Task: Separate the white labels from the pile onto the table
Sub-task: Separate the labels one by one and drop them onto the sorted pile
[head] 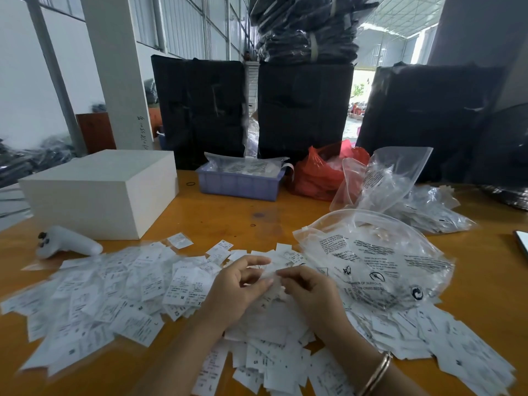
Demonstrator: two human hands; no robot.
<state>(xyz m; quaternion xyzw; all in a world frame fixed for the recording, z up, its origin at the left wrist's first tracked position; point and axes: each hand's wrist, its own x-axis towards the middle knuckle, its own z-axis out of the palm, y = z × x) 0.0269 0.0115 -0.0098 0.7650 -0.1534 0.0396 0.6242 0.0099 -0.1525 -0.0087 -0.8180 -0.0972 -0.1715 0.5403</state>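
At the left of the frame a white box [100, 190] stands on the orange counter [228, 218], with a white controller [67, 242] just in front of it. White labels [120, 287] lie spread across the lower left, thickening into a pile [265, 332] at lower centre. Above the pile the left hand [237, 287] and right hand [308, 290] meet, each grip pinching one small label [271, 277] between curled fingertips. To the right a clear printed bag [371, 258] rests on more labels.
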